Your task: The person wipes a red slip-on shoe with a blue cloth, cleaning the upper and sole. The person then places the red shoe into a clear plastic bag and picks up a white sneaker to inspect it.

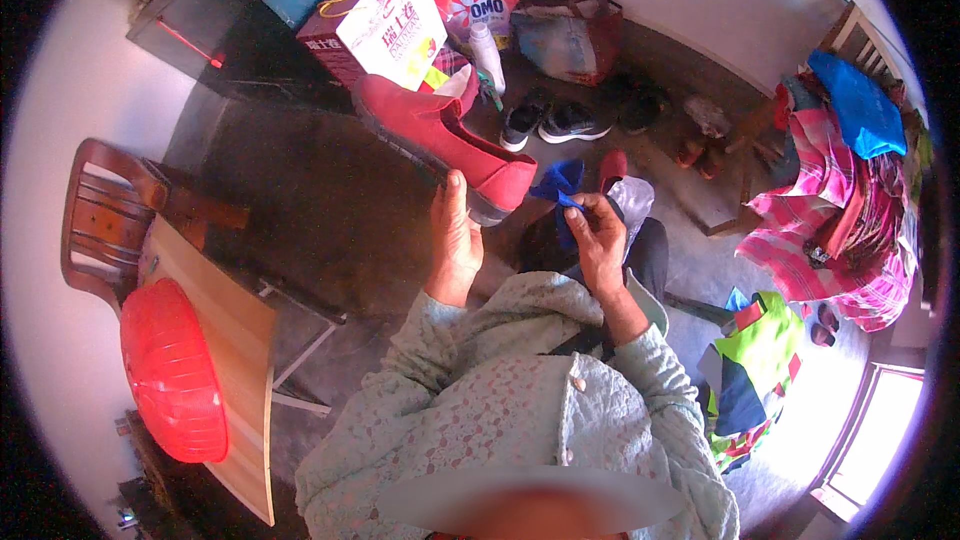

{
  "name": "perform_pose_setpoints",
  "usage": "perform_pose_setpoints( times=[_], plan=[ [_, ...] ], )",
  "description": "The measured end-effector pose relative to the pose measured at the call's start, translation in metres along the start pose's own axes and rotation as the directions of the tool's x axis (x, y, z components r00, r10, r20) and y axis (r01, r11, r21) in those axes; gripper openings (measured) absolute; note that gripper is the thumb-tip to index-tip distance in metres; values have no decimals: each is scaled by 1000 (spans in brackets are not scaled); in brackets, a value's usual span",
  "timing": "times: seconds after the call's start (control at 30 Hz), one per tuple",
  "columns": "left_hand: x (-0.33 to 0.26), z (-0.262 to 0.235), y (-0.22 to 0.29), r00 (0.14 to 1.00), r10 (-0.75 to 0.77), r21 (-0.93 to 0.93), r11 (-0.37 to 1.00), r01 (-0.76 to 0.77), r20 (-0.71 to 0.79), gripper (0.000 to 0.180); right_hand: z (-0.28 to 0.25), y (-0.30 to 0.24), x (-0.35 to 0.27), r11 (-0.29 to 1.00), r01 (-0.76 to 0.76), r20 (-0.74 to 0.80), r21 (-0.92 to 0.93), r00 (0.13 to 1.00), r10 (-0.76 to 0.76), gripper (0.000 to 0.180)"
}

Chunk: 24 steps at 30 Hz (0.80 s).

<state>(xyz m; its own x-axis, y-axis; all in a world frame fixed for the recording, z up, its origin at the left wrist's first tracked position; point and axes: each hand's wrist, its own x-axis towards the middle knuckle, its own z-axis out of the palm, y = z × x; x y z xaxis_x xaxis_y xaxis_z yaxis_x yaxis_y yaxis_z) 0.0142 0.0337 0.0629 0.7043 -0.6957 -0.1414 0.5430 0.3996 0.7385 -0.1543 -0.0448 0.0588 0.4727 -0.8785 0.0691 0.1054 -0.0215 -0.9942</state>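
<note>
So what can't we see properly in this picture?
In the head view:
Inside the toe of the raised red shoe: hidden by the shoe's own top.
Part of the blue cloth: covered by the right hand.
Most of the chair on the right: under piled clothes.
Outside the window: washed out by glare.

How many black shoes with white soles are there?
2: one black shoe right of the red shoe in the left hand, the second black shoe beside it, farther right. Others may be hidden.
</note>
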Motion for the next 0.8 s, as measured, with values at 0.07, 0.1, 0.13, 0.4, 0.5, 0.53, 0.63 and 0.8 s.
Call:
perform_pose_setpoints(
  times=[0.07, 0.1, 0.13, 0.4, 0.5, 0.53, 0.63, 0.8],
  plan=[
    [-2, -1, -5, 996, -75, -51, 996, 77, 38, 56, 8, -31, -1, 920, 366, 150, -140, 926, -345, 19],
    [-4, -2, -7, 989, -133, -85, 987, 137, 58, 56, 14, -46, 4, 735, 625, 308, -262, 776, -550, 24],
    [-4, 0, -10, 978, -188, -120, 973, 197, 87, 56, 23, -52, 1, 714, 636, 341, -293, 767, -543, 24],
    [-12, -4, -2, 974, -201, -155, 964, 216, 105, 63, -2, 10, 9, 774, 378, 238, -508, 925, -296, 20],
    [-18, 12, 5, 984, -169, -105, 979, 173, 46, 63, -18, 5, 11, 920, 123, -13, -371, 990, -138, 17],
    [-20, 18, 4, 984, -170, -110, 979, 174, 42, 62, -23, 0, 14, 912, 187, -47, -366, 975, -219, 16],
    [-20, 20, 0, 982, -181, -117, 975, 186, 52, 60, 1, -61, 12, 791, 465, 104, -397, 880, -464, 18],
    [-22, 9, -15, 949, -271, -177, 938, 298, 164, 56, 13, -37, 5, 600, 662, 401, -449, 749, -527, 27]
  ],
)
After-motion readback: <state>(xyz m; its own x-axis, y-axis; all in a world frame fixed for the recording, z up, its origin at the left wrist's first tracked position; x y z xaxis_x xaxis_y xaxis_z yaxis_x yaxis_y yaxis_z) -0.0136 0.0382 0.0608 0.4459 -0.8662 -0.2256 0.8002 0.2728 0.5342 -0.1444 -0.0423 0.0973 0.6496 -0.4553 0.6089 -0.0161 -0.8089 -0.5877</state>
